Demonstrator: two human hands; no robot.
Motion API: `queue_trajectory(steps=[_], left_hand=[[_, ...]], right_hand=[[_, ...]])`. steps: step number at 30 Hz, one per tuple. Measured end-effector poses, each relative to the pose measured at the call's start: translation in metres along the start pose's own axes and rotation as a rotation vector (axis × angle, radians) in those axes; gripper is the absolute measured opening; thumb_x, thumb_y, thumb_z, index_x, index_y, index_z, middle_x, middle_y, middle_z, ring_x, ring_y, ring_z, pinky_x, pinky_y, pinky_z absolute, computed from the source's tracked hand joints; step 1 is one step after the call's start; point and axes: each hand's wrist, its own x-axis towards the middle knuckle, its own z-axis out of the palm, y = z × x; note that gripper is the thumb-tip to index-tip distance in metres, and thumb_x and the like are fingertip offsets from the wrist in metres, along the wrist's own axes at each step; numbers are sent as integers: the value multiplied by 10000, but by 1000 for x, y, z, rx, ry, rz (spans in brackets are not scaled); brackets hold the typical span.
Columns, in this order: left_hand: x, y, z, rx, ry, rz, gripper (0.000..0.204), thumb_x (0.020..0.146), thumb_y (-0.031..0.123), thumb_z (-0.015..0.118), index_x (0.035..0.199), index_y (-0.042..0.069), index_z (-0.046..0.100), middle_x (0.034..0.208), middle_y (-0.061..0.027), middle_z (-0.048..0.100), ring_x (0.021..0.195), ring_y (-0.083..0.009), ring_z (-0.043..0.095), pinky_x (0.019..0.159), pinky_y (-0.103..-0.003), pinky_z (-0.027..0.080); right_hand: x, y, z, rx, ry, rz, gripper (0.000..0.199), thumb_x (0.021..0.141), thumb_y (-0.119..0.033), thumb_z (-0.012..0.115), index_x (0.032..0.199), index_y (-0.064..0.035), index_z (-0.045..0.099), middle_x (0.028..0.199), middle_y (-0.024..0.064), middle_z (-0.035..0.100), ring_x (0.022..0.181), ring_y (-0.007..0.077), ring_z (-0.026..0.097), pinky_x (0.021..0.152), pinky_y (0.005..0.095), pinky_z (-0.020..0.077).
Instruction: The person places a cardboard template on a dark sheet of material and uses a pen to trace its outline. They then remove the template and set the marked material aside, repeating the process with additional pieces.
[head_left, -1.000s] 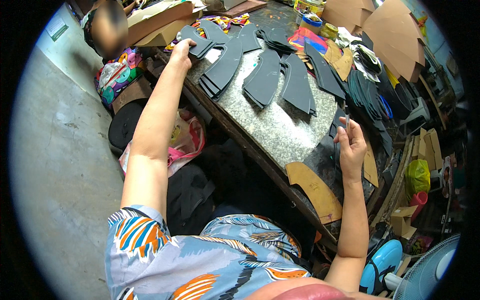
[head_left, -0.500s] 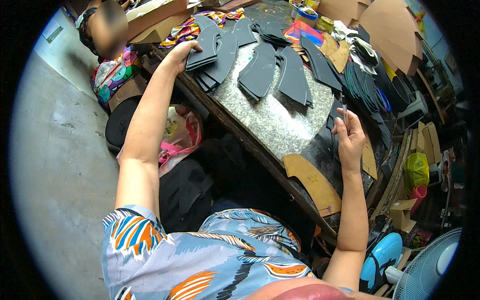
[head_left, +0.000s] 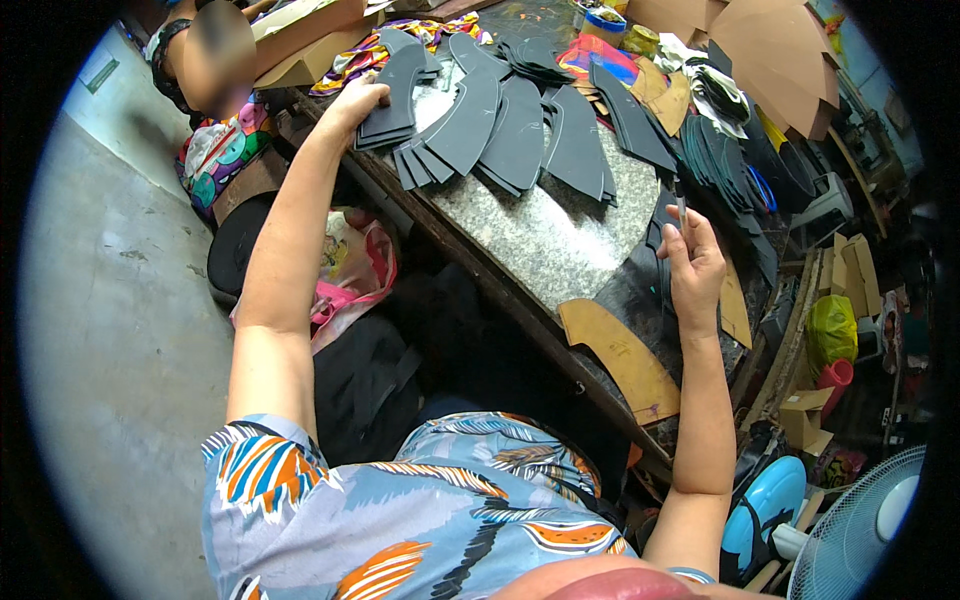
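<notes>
At the table's far left edge, my left hand (head_left: 362,100) grips the edge of a stack of dark grey curved cut pieces (head_left: 395,90), fingers on top. Beside it lies a fanned-out stack (head_left: 462,120). Farther right are more such stacks, one in the middle (head_left: 515,130) and another (head_left: 580,150), some with thin pale lines on them. My right hand (head_left: 698,270) is raised over the table's right side. Between its thumb and fingers it pinches a slim silver pen-like tool (head_left: 682,208), tip pointing away from me.
A tan curved template (head_left: 622,360) lies at the table's near edge (head_left: 500,282). Teal-grey pieces (head_left: 715,165) are heaped at right, near brown cardboard (head_left: 775,60). A fan (head_left: 860,530) stands at lower right. Another person (head_left: 210,60) is at far left.
My left hand has shifted a little left with its stack. The fanned stack beside it has spread to the right, closer to the middle stack. My right hand keeps its hold on the tool.
</notes>
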Motion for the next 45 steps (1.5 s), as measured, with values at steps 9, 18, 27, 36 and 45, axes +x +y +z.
queue_trajectory(steps=[9,18,27,36,45], left_hand=[[0,-2,10,934,173,14,587,843,318,547,1346,16,528,1409,-293,473,1296,-412,501,1081,-481,402],[-42,33,26,1244,205,105,417,877,247,516,1210,4,572,1269,-270,572,1184,-408,572,1034,-496,443],[-87,93,103,925,209,957,400,871,154,611,1261,65,602,1242,-156,606,1168,-352,543,1022,-438,444],[-142,109,220,424,62,1329,198,843,172,724,771,26,612,857,-85,600,858,-283,578,765,-378,502],[-33,123,184,953,191,924,358,764,103,628,1119,64,650,1179,-168,594,1123,-368,560,958,-432,492]], right_hand=[[1,4,1,-26,28,-16,233,959,-152,646,1150,-20,641,764,-1,636,664,60,570,628,221,465],[1,6,0,-28,26,-14,244,951,-152,655,1151,-14,639,745,4,637,666,63,580,621,226,465],[1,2,2,-22,47,-17,240,933,-128,672,1134,-1,642,729,21,644,654,74,582,618,245,479],[1,1,1,-43,68,-18,174,964,-118,633,1089,0,655,772,-29,596,661,40,546,608,202,440],[2,4,1,-75,72,-25,195,930,-145,672,1067,-7,666,795,60,690,688,97,624,636,259,496]])
